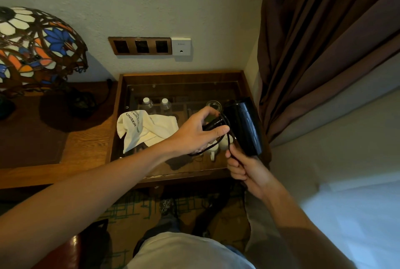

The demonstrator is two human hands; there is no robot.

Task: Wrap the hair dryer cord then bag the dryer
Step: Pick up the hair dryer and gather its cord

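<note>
A black hair dryer (243,124) is held up over the right side of a glass-topped wooden cabinet (184,77). My right hand (245,170) grips its handle from below, mostly hiding the handle. My left hand (200,131) is closed on the black cord (226,120) right beside the dryer's barrel, with a loop of cord hanging under the palm. A white cloth bag (144,129) printed with black lettering lies crumpled on the glass to the left of my left hand.
Under the glass are two water bottles (155,104), a glass and white cups. A stained-glass lamp (36,48) stands on the wooden desk at left. A socket panel (140,46) is on the wall. Brown curtains (324,41) hang at right beside a white bed.
</note>
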